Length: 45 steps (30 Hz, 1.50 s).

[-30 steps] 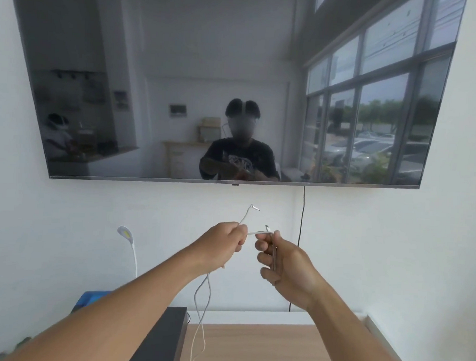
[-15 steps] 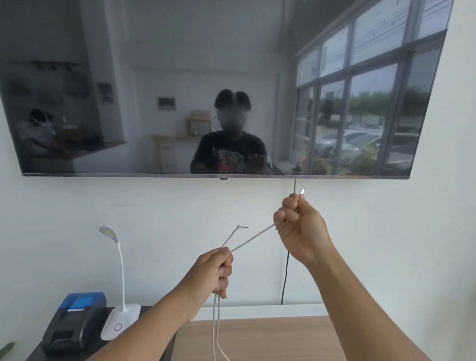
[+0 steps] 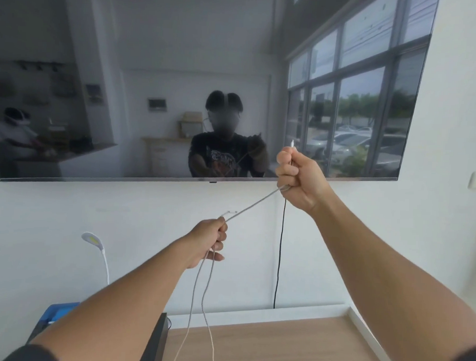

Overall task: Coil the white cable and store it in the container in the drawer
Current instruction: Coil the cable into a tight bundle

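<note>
Both hands: fisted on my white cable (image 3: 253, 205), taut between them
Right hand (image 3: 299, 180): centre-right, plug tip above
Left hand (image 3: 209, 240): lower centre, strands dangling

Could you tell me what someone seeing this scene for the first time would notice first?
Probably the two bare arms reaching forward, with a thin white cable stretched taut between the raised right hand and the lower left hand, two strands hanging below the left fist. Behind them, a large dark wall-mounted screen fills the upper frame, mirroring the room and windows.
</note>
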Available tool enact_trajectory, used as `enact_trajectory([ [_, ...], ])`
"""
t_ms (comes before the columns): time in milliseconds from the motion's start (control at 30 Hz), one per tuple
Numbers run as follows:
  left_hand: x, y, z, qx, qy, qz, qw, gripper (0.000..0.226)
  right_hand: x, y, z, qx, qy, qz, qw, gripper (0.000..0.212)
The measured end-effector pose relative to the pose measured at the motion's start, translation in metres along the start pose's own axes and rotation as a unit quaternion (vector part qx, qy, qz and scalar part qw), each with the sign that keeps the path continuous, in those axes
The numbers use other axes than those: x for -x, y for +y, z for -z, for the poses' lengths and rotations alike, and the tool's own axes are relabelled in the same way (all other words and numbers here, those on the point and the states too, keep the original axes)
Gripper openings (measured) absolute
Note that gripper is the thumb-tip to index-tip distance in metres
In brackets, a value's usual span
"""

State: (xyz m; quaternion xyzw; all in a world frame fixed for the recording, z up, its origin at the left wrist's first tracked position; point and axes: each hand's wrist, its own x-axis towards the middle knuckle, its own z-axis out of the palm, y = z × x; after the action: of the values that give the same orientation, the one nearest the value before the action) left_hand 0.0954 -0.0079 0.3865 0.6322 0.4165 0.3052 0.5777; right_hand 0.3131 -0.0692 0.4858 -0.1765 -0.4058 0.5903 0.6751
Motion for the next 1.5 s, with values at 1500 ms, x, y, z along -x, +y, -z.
enact_trajectory([
  [1500, 0.031, -0.027, -0.011, 0.041, 0.048, 0.007, 0.998, 0.039, 0.031, 0.052, 0.011, -0.176, -0.007, -0.024, 0.984, 0.036],
])
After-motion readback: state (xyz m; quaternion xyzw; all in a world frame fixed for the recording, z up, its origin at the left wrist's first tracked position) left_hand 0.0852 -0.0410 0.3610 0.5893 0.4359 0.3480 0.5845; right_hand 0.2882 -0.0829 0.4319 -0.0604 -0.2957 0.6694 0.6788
